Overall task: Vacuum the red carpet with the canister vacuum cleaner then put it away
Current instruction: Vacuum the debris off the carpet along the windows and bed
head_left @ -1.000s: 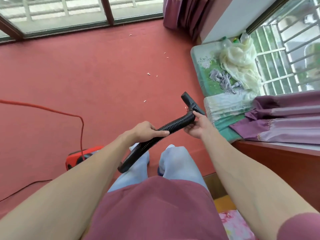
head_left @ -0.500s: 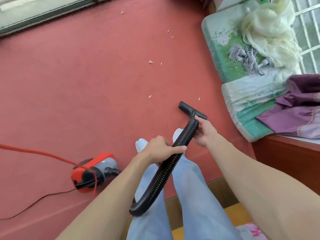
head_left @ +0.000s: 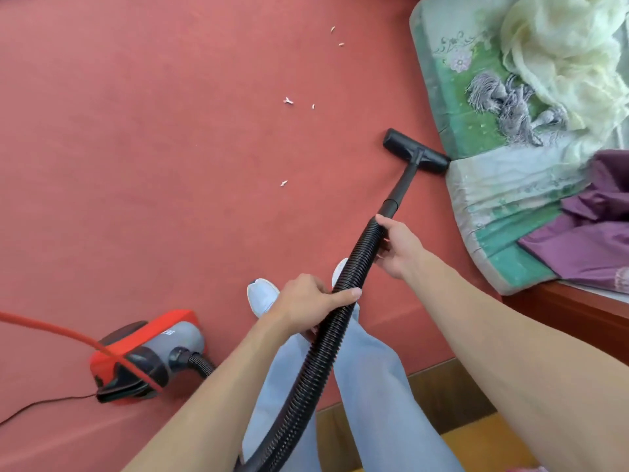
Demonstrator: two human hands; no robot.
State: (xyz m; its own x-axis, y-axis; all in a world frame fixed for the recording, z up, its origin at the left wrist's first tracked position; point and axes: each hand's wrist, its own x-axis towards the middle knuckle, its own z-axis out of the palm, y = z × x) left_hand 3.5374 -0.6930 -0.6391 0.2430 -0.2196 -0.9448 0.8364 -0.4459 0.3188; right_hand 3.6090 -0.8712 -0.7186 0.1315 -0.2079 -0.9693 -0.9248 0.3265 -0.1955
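Head view: floor head [head_left: 417, 155] on red carpet [head_left: 136, 148] at 1 o'clock, right end against the mattress [head_left: 483, 212] edge.
Hands: right hand [head_left: 398, 250] fingers wrapped round hose [head_left: 326, 342] top; left hand [head_left: 316, 301] fingers curled round it lower.
Canister: canister vacuum [head_left: 149, 349] at 8 o'clock, orange cord [head_left: 51, 327] crossing it.
Risk: head may snag mattress fabric; cord may foul a pull on the canister.
Room: open carpet 9 to 12 o'clock, scraps [head_left: 288, 101] there; mattress closes 1 to 3.

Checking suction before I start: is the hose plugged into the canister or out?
In: the black hose end enters the canister vacuum's grey front.
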